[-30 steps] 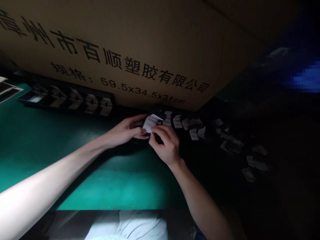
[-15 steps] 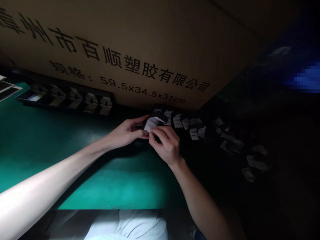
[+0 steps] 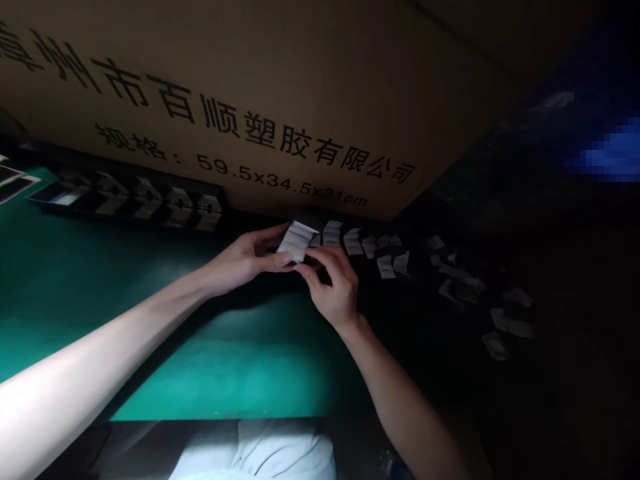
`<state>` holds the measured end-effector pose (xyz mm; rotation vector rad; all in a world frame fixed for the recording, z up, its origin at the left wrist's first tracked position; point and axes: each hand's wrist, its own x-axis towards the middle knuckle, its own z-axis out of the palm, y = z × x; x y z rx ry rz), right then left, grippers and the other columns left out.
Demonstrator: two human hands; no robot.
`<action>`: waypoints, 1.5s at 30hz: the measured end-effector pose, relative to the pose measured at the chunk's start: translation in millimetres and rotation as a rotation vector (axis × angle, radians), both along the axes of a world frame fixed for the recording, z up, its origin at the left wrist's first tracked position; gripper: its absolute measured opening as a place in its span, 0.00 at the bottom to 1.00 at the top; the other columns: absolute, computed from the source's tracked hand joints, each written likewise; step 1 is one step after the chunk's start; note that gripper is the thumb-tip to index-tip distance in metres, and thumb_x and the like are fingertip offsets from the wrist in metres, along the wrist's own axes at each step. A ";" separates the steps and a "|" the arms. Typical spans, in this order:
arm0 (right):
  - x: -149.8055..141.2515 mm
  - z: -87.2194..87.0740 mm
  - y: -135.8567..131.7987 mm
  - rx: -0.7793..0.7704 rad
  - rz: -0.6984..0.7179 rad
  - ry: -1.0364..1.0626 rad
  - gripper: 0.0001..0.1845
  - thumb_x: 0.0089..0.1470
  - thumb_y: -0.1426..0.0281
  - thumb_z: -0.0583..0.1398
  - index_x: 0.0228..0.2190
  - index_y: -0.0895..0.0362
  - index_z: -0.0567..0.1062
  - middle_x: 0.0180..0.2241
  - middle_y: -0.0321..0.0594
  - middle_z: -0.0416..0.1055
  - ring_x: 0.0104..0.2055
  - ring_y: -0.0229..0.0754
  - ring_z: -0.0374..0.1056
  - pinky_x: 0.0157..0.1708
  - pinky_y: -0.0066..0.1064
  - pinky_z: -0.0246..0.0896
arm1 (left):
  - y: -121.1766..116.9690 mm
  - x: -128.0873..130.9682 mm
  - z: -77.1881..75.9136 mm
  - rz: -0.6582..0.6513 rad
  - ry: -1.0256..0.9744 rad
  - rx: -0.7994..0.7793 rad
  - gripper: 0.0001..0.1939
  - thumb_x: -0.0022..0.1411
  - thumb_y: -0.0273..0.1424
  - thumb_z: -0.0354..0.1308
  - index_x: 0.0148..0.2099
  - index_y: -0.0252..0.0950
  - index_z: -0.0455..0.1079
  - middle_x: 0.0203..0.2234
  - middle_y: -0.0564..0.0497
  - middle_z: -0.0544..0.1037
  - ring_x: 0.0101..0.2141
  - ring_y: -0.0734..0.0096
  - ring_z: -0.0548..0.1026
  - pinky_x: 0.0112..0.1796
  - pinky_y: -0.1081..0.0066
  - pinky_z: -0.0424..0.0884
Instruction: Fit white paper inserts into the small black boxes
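Observation:
My left hand [image 3: 245, 259] and my right hand [image 3: 334, 285] meet just above the green mat [image 3: 215, 360], close to the big cardboard box. Both pinch one small white paper piece [image 3: 296, 241]: the left thumb and fingers grip its lower left side, the right fingertips hold its lower right corner. The piece stands tilted, its pale face towards me. Right behind it lie several similar white pieces [image 3: 370, 248] in a loose row on the dark surface.
A large brown cardboard box [image 3: 280, 100] with black print fills the back. A black tray [image 3: 135, 200] with several compartments sits at its foot on the left. More white pieces [image 3: 500, 323] are scattered in the dark area to the right.
The white piece has been unfolded or turned so its flat pale face shows, and it sits slightly higher. Both hands stayed in nearly the same place.

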<state>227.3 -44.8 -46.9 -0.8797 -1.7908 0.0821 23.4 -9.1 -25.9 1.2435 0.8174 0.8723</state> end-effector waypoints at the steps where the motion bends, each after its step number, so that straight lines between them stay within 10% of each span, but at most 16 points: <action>1: -0.3 0.7 -0.5 -0.008 -0.014 0.024 0.04 0.66 0.68 0.64 0.43 0.54 0.78 0.38 0.42 0.77 0.39 0.40 0.75 0.37 0.31 0.77 | 0.5 0.4 -0.9 0.020 -0.046 -0.021 0.38 0.55 0.42 0.75 0.66 0.40 0.73 0.56 0.41 0.82 0.57 0.44 0.79 0.54 0.55 0.81; 12: -7.4 -2.4 -1.7 -0.132 -0.114 0.037 0.07 0.66 0.67 0.62 0.36 0.57 0.78 0.31 0.38 0.77 0.27 0.34 0.70 0.29 0.26 0.71 | 0.4 4.2 -2.7 0.065 -0.032 -0.018 0.38 0.52 0.39 0.78 0.61 0.39 0.68 0.53 0.42 0.82 0.53 0.52 0.81 0.56 0.52 0.77; 40: 13.0 3.3 4.3 0.115 -0.131 -0.332 0.12 0.67 0.72 0.59 0.30 0.56 0.77 0.24 0.34 0.74 0.22 0.32 0.68 0.24 0.26 0.61 | -4.6 4.4 11.1 0.005 0.090 -0.071 0.42 0.52 0.37 0.76 0.67 0.39 0.68 0.50 0.43 0.85 0.52 0.49 0.82 0.56 0.53 0.79; 45: 12.5 3.0 5.1 0.133 -0.186 -0.270 0.08 0.68 0.72 0.59 0.40 0.57 0.80 0.27 0.37 0.77 0.23 0.33 0.71 0.27 0.25 0.66 | -3.6 5.4 8.7 0.015 0.068 -0.125 0.41 0.54 0.35 0.76 0.67 0.38 0.68 0.51 0.43 0.85 0.51 0.53 0.83 0.56 0.55 0.79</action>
